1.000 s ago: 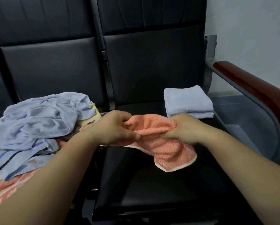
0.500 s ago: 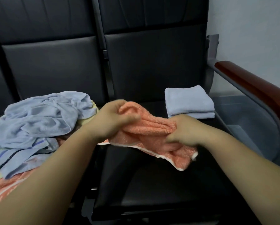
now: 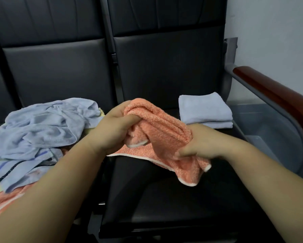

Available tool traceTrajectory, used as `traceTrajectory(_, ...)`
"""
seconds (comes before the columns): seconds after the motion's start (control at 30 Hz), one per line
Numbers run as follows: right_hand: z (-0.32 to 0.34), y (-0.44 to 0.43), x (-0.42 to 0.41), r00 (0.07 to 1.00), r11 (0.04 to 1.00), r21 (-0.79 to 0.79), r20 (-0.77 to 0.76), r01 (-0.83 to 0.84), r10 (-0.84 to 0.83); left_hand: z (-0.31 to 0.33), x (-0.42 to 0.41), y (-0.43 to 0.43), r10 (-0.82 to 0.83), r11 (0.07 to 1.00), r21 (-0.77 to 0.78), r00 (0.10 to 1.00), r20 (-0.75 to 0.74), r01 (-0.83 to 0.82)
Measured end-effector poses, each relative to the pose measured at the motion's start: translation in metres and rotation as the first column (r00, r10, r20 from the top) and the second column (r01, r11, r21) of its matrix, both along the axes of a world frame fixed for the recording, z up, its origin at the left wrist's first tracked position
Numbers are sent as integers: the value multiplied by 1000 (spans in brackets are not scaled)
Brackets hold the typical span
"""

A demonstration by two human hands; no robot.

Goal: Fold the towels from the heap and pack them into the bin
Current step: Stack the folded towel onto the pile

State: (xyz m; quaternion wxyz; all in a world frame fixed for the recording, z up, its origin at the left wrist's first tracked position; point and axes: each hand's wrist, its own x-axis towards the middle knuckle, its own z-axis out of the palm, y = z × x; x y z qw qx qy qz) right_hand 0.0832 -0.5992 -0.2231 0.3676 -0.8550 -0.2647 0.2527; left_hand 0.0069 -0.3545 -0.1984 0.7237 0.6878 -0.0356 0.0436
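Observation:
An orange towel [image 3: 166, 130] with a white hem hangs bunched between my two hands above the black seat. My left hand [image 3: 112, 127] grips its upper left end, raised. My right hand [image 3: 201, 142] clamps its lower right part, and a loose corner dangles below. A heap of towels [image 3: 41, 130], pale blue on top with striped and orange ones under it, lies on the left seat. A folded pale blue towel [image 3: 205, 109] rests at the back of the right seat. The grey bin [image 3: 270, 130] stands to the right, below the armrest.
Black padded seats [image 3: 164, 199] with tall backrests fill the view. A brown wooden armrest [image 3: 277, 100] on a grey metal frame runs along the right, above the bin. A pale wall is behind it.
My left hand has lifted its end of the orange towel up and back. The towel has gone from lying low over the seat to a bunched diagonal strip between both hands.

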Motion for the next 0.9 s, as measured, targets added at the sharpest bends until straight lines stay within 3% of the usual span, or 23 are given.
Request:
traceTrajectory(0.1,-4,2,2,988,991,-111,141,72,-56,1,-2,-7,0,999,49,1000,-29,1)
traceTrajectory(0.17,-2,0,4,983,986,-120,157,114,-94,0,-3,-1,-75,941,327,996,-50,88)
traceTrajectory(0.23,3,-4,6,980,986,-81,151,147,-133,-4,-2,8,-78,658,732,983,-167,176)
traceTrajectory(0.27,5,-6,6,982,987,-37,114,155,-150,-6,-1,12,-52,533,818,973,-224,217)
traceTrajectory(0.3,7,-8,6,985,987,26,55,161,-163,-8,-1,14,-40,503,830,966,-256,240)
traceTrajectory(0.4,10,-6,2,973,950,230,-147,210,-179,-8,-1,19,-2,729,662,967,-255,176)
traceTrajectory(0.5,8,-4,0,968,931,316,-224,180,-111,-4,-2,20,15,887,460,991,-131,48)
traceTrajectory(0.57,8,-1,-3,989,970,229,-138,86,-55,-1,-1,13,-12,972,234,998,-65,27)
traceTrajectory(0.63,6,5,-6,999,997,72,11,31,-32,1,1,5,-13,999,38,999,-41,14)
traceTrajectory(0.7,3,9,-9,993,998,-26,112,50,-47,1,2,0,-11,1000,24,1000,-8,12)
traceTrajectory(0.73,2,9,-8,986,996,-55,153,71,-62,1,2,1,-23,992,122,1000,9,21)
traceTrajectory(0.77,1,9,-6,978,992,-77,190,99,-83,2,2,4,-45,952,305,999,14,39)
traceTrajectory(0.8,2,7,-4,973,988,-85,205,127,-108,3,1,7,-67,846,528,998,-18,67)
traceTrajectory(0.87,3,1,0,975,984,-47,146,174,-166,-2,1,14,-22,501,847,981,-194,178)
traceTrajectory(0.9,2,-1,1,980,982,6,69,189,-189,-5,1,17,35,382,893,962,-272,238)
